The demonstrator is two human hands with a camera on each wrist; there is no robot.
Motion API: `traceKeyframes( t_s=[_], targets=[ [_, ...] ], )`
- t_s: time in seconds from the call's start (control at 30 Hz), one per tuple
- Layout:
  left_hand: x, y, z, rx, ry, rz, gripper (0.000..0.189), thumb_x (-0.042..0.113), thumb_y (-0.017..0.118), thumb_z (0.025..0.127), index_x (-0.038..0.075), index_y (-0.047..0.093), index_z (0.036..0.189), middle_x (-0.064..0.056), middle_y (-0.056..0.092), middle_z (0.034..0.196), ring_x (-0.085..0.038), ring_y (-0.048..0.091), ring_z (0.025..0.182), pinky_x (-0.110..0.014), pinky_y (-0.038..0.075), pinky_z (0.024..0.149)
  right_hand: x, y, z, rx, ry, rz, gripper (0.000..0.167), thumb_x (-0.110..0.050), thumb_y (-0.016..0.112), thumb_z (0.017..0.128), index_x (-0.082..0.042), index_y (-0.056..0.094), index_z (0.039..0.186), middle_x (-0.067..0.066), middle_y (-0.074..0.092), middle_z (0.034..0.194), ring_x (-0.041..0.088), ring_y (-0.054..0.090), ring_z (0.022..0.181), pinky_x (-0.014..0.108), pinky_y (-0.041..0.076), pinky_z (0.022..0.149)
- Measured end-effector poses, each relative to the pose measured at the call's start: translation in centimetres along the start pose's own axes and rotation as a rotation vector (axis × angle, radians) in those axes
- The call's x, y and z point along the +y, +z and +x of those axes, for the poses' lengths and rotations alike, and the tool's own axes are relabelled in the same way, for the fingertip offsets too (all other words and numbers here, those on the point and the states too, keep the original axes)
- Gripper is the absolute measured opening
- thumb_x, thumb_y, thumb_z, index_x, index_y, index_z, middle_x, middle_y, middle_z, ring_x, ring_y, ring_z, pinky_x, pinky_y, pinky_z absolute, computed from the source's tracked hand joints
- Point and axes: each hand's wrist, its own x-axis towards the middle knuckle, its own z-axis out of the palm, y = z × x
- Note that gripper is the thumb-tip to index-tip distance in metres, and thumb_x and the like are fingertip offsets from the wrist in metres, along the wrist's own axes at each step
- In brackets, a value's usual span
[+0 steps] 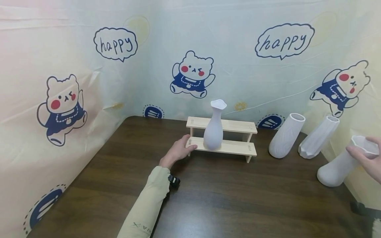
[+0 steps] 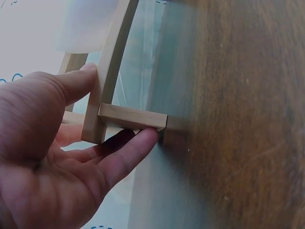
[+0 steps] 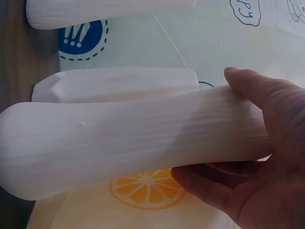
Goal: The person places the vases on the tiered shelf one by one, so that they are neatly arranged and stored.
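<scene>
A two-step wooden display stand [image 1: 235, 147] is at the back middle of the table. My left hand [image 1: 178, 148] holds the left end of its lower step, the thumb on top in the left wrist view and the fingers by the side leg [image 2: 133, 117]. On that lower step a white vase [image 1: 213, 134] with a wavy rim stands upright. At the far right my right hand [image 1: 369, 162] grips a white vase [image 1: 337, 168] near its mouth. In the right wrist view the thumb and fingers lie on opposite sides of this vase [image 3: 119, 133].
Two more white vases stand to the right of the stand: a rounded one [image 1: 285, 137] and a faceted one [image 1: 318, 137]. A printed cloth [image 1: 232, 76] hangs behind and beside the dark wooden table [image 1: 226, 198].
</scene>
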Motion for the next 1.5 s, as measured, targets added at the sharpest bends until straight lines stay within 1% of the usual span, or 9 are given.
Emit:
traceKeyframes(
  t_s=[0.23,0.4,0.5,0.67,0.8,0.9,1.17,1.33,1.5],
  targets=[
    [-0.1,0.2,0.1,-0.006,-0.001,-0.009,0.075,0.045,0.062,0.094,0.011,0.030,0.153,-0.015,0.046,0.149,-0.030,0.051,0.129,-0.051,0.042,0.107,-0.1,0.3,-0.1,0.023,0.079,-0.079,0.075,-0.038,0.064,0.092,-0.002,0.033,0.151,0.032,0.031,0.151,0.036,0.046,0.123,0.041,0.044,0.075],
    [0.1,0.2,0.0,-0.009,-0.002,-0.008,0.075,0.046,0.062,0.094,0.011,0.030,0.153,-0.014,0.047,0.149,-0.029,0.052,0.127,-0.050,0.042,0.106,-1.2,0.0,-0.4,0.021,0.142,-0.082,0.078,-0.038,0.066,0.091,-0.001,0.031,0.151,0.030,0.024,0.156,0.053,0.030,0.138,0.064,0.033,0.104],
    [0.1,0.2,0.0,-0.006,0.001,-0.007,0.074,0.045,0.062,0.094,0.011,0.030,0.153,-0.014,0.048,0.147,-0.029,0.054,0.124,-0.050,0.043,0.105,-1.7,-0.2,-0.6,0.005,0.150,-0.061,0.080,-0.037,0.069,0.089,0.000,0.032,0.150,0.032,0.027,0.154,0.052,0.035,0.132,0.037,0.046,0.088],
    [-0.1,0.2,-0.1,-0.002,0.006,-0.008,0.075,0.045,0.062,0.094,0.010,0.031,0.153,-0.014,0.049,0.146,-0.029,0.054,0.124,-0.050,0.043,0.105,-2.5,-0.6,-0.7,-0.089,0.146,-0.030,0.084,-0.039,0.066,0.090,0.001,0.026,0.151,0.037,0.026,0.151,0.056,0.037,0.118,0.017,0.025,0.061],
    [-0.2,0.2,-0.1,-0.002,0.000,-0.009,0.075,0.046,0.062,0.094,0.012,0.030,0.153,-0.013,0.046,0.149,-0.030,0.051,0.130,-0.051,0.041,0.108,-2.9,-0.7,-0.8,-0.109,0.132,0.013,0.082,-0.039,0.066,0.090,-0.002,0.028,0.152,0.037,0.029,0.147,0.019,0.048,0.098,0.015,0.031,0.053],
    [-0.1,0.2,-0.1,-0.003,-0.003,-0.009,0.075,0.046,0.062,0.094,0.013,0.030,0.153,-0.013,0.045,0.150,-0.030,0.050,0.132,-0.051,0.041,0.108,-3.4,-0.8,-1.0,-0.103,0.102,0.052,0.080,-0.036,0.070,0.089,-0.004,0.032,0.152,0.032,0.039,0.133,-0.004,0.034,0.080,0.012,0.035,0.050],
    [-0.3,0.0,-0.3,0.000,-0.006,-0.015,0.076,0.046,0.062,0.094,0.012,0.030,0.153,-0.013,0.047,0.149,-0.029,0.052,0.126,-0.050,0.042,0.106,-5.7,-0.6,-1.7,-0.126,0.039,0.130,0.075,-0.033,0.073,0.087,-0.011,0.038,0.150,-0.012,0.043,0.108,-0.009,0.036,0.076,0.011,0.038,0.054],
    [-0.3,-0.1,-0.2,0.002,-0.007,-0.019,0.075,0.045,0.063,0.094,0.012,0.030,0.153,-0.013,0.048,0.148,-0.029,0.053,0.125,-0.050,0.042,0.106,-7.0,-0.3,-1.9,-0.168,0.038,0.061,0.083,-0.041,0.072,0.088,-0.004,0.032,0.152,0.030,0.043,0.134,-0.012,0.033,0.075,0.012,0.035,0.052],
    [-0.1,-0.1,-0.1,-0.006,-0.009,-0.014,0.075,0.047,0.062,0.094,0.014,0.031,0.153,-0.012,0.048,0.148,-0.028,0.052,0.126,-0.050,0.042,0.106,-7.7,-0.2,-2.0,-0.165,-0.002,0.031,0.082,-0.042,0.073,0.086,-0.001,0.037,0.148,0.036,0.045,0.131,-0.013,0.033,0.070,0.014,0.036,0.050]
  ],
)
